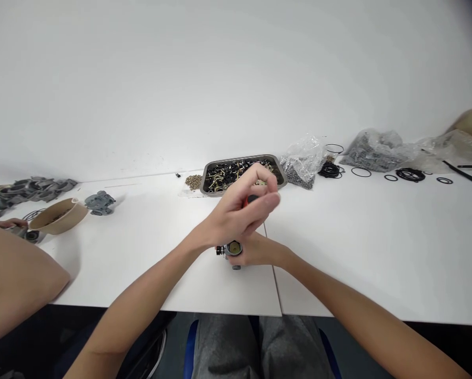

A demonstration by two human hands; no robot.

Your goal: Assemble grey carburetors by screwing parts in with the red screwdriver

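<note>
- We see the left hand (245, 205) closed, its fingers curled round a red-and-black handle (251, 199); the hand hides most of it, so we cannot tell what its lower end touches.
- Below and partly behind, we see the right hand (255, 249) gripping a grey metal part (234, 248), which has a round opening facing up and a black fitting on its left side.
- We find this part over the middle of the white tabletop (152, 252), nearer its front edge than its back edge and just left of the seam (274, 273) between two panels.
- At the back edge, beyond the hands, we see a metal tray (203, 178) of black and brass-coloured pieces, with small brass-coloured bits (194, 182) just left of it.
- Right of the tray, along the back edge, we see a clear bag (301, 171) of small grey pieces, a black coil (329, 169), a larger bag (373, 152) and black rings (410, 175).
- Toward the tabletop's left end, we see a grey casting (99, 202) near a tan bowl (70, 218), with a heap of grey parts (38, 188) toward the back left corner.
- At the far left, we see a co-worker's hand (12, 223) beside the bowl, touching another grey part (31, 236).
</note>
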